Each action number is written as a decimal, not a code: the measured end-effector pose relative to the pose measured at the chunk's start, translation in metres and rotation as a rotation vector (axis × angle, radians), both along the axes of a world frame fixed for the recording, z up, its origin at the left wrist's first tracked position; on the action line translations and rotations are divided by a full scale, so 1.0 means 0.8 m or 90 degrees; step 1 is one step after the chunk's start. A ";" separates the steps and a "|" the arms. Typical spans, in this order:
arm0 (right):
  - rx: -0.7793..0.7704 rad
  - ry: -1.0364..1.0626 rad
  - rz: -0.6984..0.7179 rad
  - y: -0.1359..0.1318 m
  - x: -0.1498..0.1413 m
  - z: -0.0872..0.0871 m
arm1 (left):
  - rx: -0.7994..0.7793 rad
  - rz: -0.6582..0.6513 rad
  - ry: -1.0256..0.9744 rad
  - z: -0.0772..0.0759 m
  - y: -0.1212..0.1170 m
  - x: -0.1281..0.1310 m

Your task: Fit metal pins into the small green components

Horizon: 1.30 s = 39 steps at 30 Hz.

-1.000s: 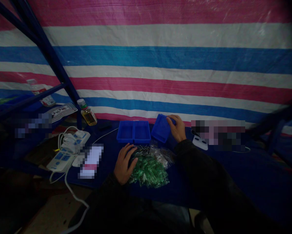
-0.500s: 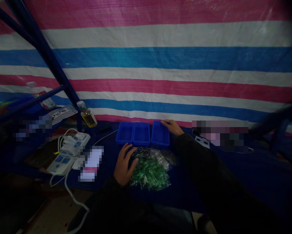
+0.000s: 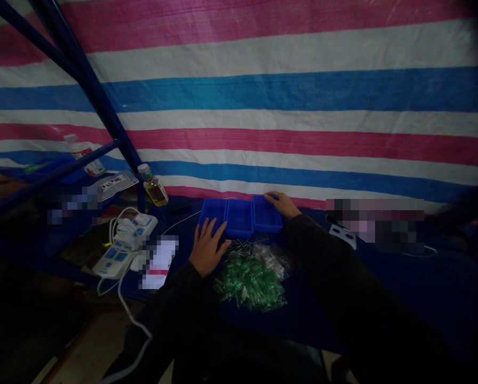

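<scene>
Several blue plastic trays stand in a row along the back of the table: a left tray (image 3: pixel 212 216), a middle tray (image 3: pixel 239 218) and a right tray (image 3: pixel 267 214). My right hand (image 3: pixel 282 205) lies flat over the far rim of the right tray. My left hand (image 3: pixel 207 247) hovers with its fingers spread, its fingertips close to the front of the left and middle trays. In front of the trays are a heap of green plastic parts (image 3: pixel 250 281), small metal pins (image 3: pixel 241 246) and a clear plastic bag (image 3: pixel 273 257).
A dark blue cloth (image 3: pixel 382 282) covers the table. To the left lie white power strips (image 3: pixel 121 250), a white cable and a blurred white object. A cooking-oil bottle (image 3: pixel 154 186) stands by a blue metal frame post (image 3: pixel 114 122). A striped tarp hangs behind.
The right tray, tilted in my right hand a second ago, now sits flat in the row. My left hand has lifted off the heap's left side and opened its fingers near the trays.
</scene>
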State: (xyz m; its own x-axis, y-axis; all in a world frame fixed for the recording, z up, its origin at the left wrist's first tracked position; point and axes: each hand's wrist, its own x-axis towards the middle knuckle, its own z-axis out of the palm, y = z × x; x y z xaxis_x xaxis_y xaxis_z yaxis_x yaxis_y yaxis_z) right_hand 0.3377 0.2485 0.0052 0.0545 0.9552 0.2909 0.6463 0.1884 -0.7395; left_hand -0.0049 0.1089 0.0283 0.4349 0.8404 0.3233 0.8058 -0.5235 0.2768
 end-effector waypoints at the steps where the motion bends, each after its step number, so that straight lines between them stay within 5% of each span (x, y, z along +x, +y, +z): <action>1: 0.013 -0.004 -0.020 -0.007 -0.001 0.001 | 0.004 -0.005 0.011 -0.004 0.002 0.001; 7: 0.180 -0.097 -0.137 -0.118 -0.020 0.021 | 0.043 -0.012 0.010 -0.011 0.003 0.006; 13: 0.134 -0.343 0.180 -0.228 -0.076 0.024 | 0.050 -0.008 -0.004 -0.008 -0.001 0.014; 22: 0.063 -0.345 0.181 -0.231 -0.082 -0.010 | 0.058 0.018 0.002 -0.016 -0.006 0.022; 29: 0.098 -0.304 0.175 -0.239 -0.073 0.011 | 0.043 0.021 -0.004 -0.014 -0.005 0.026; 34: 0.182 -0.303 0.055 -0.208 -0.060 0.032 | 0.040 0.018 -0.001 -0.012 -0.005 0.027; 39: 0.153 -0.375 0.005 -0.176 -0.048 0.015 | 0.039 0.052 0.032 -0.009 -0.007 0.023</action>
State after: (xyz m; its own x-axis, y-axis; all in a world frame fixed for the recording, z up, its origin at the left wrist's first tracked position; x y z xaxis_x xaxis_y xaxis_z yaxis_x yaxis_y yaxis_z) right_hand 0.2996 0.1075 0.0176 -0.1869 0.8591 0.4764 0.9294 0.3117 -0.1975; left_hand 0.0133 0.1032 0.0207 0.3820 0.8532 0.3553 0.8587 -0.4697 0.2048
